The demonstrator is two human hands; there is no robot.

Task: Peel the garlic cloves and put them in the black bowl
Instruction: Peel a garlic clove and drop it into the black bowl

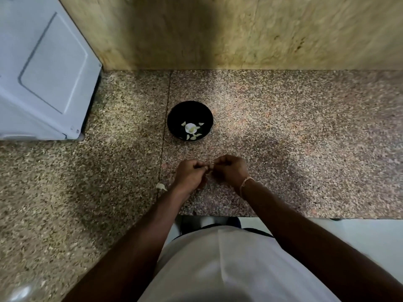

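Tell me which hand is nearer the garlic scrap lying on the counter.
Left. The left hand sits just right of the scrap, with a small gap between them. The right hand is farther right, beyond the left hand, fingers meeting it.

One head-worn wide-angle view looks steeply down, close over the speckled counter (283,127) toward the wall (218,29)

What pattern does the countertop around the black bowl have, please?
Speckled granite in brown, beige and pinkish flecks on the countertop, seen in the head view.
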